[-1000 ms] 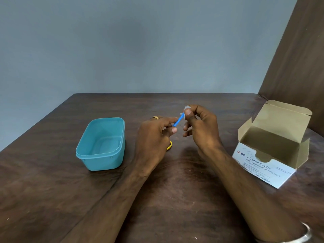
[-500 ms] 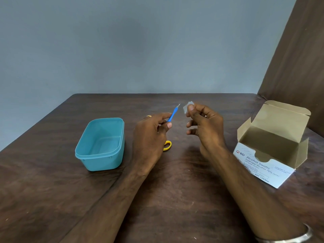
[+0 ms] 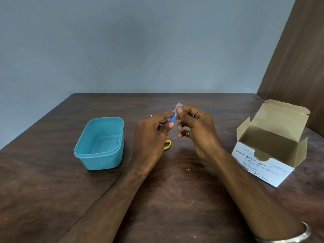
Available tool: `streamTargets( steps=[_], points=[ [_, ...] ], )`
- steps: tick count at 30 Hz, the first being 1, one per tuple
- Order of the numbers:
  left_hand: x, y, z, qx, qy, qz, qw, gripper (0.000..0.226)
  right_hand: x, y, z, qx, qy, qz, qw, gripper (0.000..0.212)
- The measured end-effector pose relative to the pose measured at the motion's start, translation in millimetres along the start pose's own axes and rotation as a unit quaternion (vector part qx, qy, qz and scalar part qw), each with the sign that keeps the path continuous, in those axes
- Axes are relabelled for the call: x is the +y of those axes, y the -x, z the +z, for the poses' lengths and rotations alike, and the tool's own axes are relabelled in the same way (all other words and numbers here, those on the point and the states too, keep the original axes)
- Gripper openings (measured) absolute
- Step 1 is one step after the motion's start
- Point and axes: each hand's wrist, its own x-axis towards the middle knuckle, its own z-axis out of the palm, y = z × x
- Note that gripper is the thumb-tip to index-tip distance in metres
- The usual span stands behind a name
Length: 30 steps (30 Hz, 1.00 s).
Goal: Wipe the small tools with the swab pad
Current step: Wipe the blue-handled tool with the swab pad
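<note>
Since half a second ago the two hands have come back together: the pad was held apart from the tool's tip then, and now it's wrapped over the tip again, same as a second ago.

Going left to right. Teal tub (image 3: 100, 143) sits open on the bench (image 3: 52, 190), left of the hands, nothing visible inside it. Next is the left hand (image 3: 150, 137), fingers curled, pinching the lower end of the blue tool (image 3: 172, 118) between thumb and fingertips, with a ring on one finger. Only a short bit of the blue handle shows between the hands, tilted up toward the right. Just under the left hand a yellow loop (image 3: 167, 144) pokes out on the bench; it looks like a handle, but the rest is hidden so I can't say what it is.

Then the right hand (image 3: 196, 128), thumb and forefinger squeezing the white pad (image 3: 178, 106) around the tool's upper end, the other fingers loosely curled below. The tool's tip is hidden inside the pad. Both hands are raised a little above the bench, near its middle. A metal bangle (image 3: 301, 234) is on the right wrist.

Far right is the swab box (image 3: 268, 151), flap standing open, printed side facing me, well apart from the hands.
</note>
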Motion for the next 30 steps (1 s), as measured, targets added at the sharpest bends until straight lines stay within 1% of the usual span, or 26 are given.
streamTargets(
  steps=[3,5,7,9,11,16,19,22,25,30],
  points=[
    [1,0,-1,0.0,0.004,0.004,1.0,0.032,-1,0,3,-0.003,-0.006,-0.003,1.0,0.016],
    [1,1,1,-0.006,-0.004,0.003,1.0,0.028,-2,-1,5,0.014,-0.018,-0.004,1.0,0.016],
    [2,2,3,-0.01,-0.026,0.001,1.0,0.023,-2,-2,4,0.039,-0.037,-0.004,0.999,0.019],
    [2,4,5,-0.01,-0.044,0.003,0.999,0.014,-3,-2,4,0.047,-0.05,-0.001,0.998,0.02],
    [3,4,6,-0.003,-0.049,-0.004,0.999,0.009,-2,0,5,0.03,-0.058,0.002,0.998,0.02],
    [2,2,1,0.006,-0.081,-0.023,0.996,0.013,-2,4,12,-0.017,-0.07,-0.003,0.997,0.019],
    [4,2,1,-0.003,-0.05,-0.034,0.998,0.015,-1,5,10,-0.027,-0.066,-0.009,0.997,0.018],
    [8,1,1,-0.015,0.013,-0.07,0.997,0.026,1,6,12,-0.042,-0.055,-0.016,0.997,0.018],
    [8,2,-2,-0.035,0.047,-0.092,0.994,0.027,2,7,13,-0.052,-0.043,-0.022,0.997,0.018],
    [12,2,-4,-0.066,0.136,-0.153,0.976,0.032,2,7,9,-0.063,-0.008,-0.036,0.997,0.018]
  ],
)
